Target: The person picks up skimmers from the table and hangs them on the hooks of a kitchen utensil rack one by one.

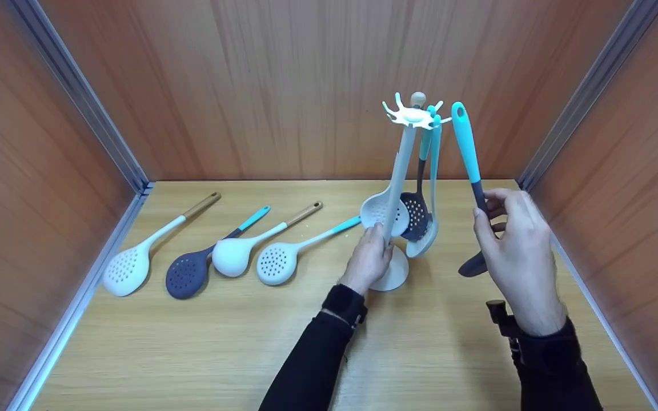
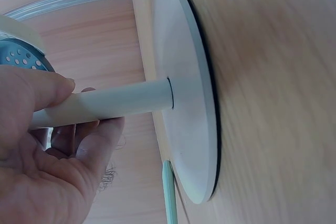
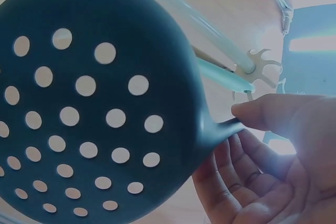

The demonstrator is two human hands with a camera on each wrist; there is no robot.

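Note:
My left hand (image 1: 368, 260) grips the pale pole of a utensil stand (image 1: 400, 171), just above its round base (image 2: 184, 98). A white skimmer (image 1: 376, 211), a dark skimmer (image 1: 414, 216) and a pale utensil with a turquoise handle (image 1: 424, 237) hang from the stand's hooked top. Right of the stand, my right hand (image 1: 520, 251) pinches the neck of a dark skimmer with a turquoise handle (image 1: 466, 142). This skimmer is held off the table, handle up, its tip near the hooks but apart from them. The right wrist view shows its round perforated head (image 3: 100, 103).
Left of the stand, on the wooden table (image 1: 220, 348), lie a white skimmer with a wooden handle (image 1: 127, 271), a dark skimmer (image 1: 186, 275), a white ladle (image 1: 232, 257) and a white skimmer with a turquoise handle (image 1: 277, 264). Wood-grain panels (image 1: 306, 85) enclose the back and sides.

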